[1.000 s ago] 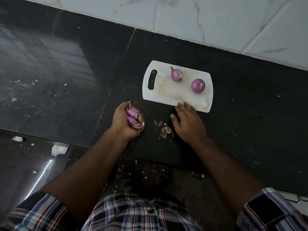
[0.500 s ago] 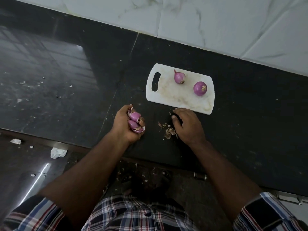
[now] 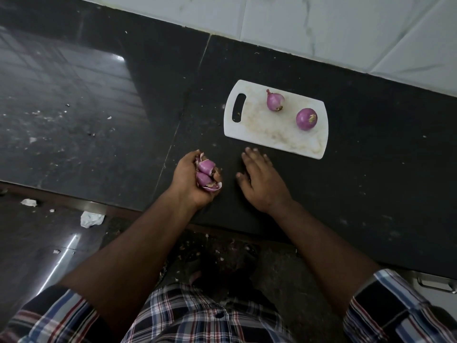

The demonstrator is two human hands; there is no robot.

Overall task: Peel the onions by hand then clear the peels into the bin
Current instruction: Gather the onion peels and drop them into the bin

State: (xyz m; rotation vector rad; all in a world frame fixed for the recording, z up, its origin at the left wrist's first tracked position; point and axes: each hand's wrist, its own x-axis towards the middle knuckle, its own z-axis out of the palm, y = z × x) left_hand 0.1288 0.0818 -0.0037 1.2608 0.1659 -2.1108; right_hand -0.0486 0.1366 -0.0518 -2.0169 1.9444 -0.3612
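Two peeled purple onions lie on a white cutting board [image 3: 259, 134]: one [image 3: 274, 100] near its middle, one [image 3: 306, 119] toward its right end. My left hand [image 3: 190, 180] grips a bunch of purple onion peels [image 3: 206, 173] just above the black counter, left of the board's near edge. Beside it, my right hand [image 3: 259, 179] lies flat, palm down, fingers straight on the counter just in front of the board. The small peel scraps that lay between the hands are hidden under the right hand or gone from sight. No bin is in view.
The black stone counter [image 3: 371, 181] runs to a white tiled wall [image 3: 321, 26] at the back. Its front edge is close to my body. On the floor below lie crumpled white paper scraps [image 3: 92, 219] and loose peel bits [image 3: 222, 253]. A metal handle [image 3: 436, 284] shows at lower right.
My right hand swept over the small peel scraps between the hands and now lies flat with fingers straight; the scraps no longer show. The left hand keeps its hold on the peels.
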